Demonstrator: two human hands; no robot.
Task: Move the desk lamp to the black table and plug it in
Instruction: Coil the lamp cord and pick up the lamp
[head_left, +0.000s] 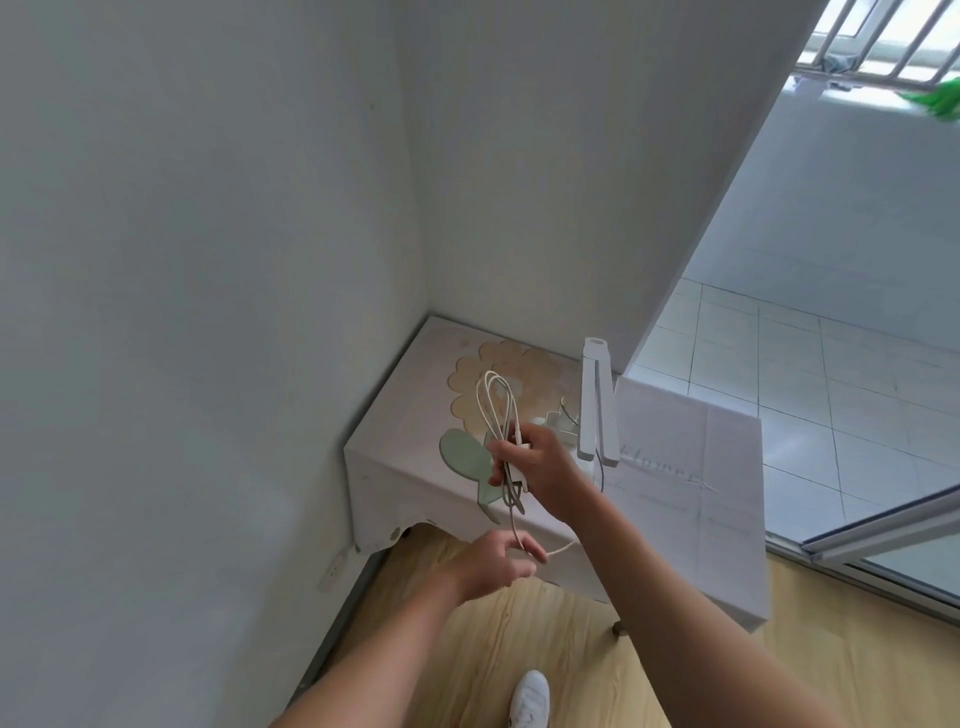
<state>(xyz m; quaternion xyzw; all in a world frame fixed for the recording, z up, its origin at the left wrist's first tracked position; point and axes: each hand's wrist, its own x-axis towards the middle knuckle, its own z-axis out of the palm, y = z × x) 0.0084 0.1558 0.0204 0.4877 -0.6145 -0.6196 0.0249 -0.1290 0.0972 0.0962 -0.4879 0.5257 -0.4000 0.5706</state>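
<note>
**Lamp on cloth-covered table, cord bundled in right hand**

- Desk lamp (595, 410): white, arm folded and standing upright, on the cloth-covered table (395, 467) in the wall corner, just right of the flower print (498, 374) on the cloth.
- Power cord (496, 400): white, gathered into long loops that stick up above the right hand. One strand drops from the bundle down to the left hand, then runs off to the right.
- Right hand (530, 467): above the table's front edge, fingers curled tight round the looped cord. A small white piece sits in the grip; can't tell whether it's the plug.
- Left hand (493, 564): lower, in front of the table, fingers curled, pinching the loose strand.
- Wall socket (335, 569): low on the left wall, beside the table's corner.
- White shoe (531, 696) on the wood floor (519, 639); tiled floor (831, 395) beyond the doorway on the right.
</note>
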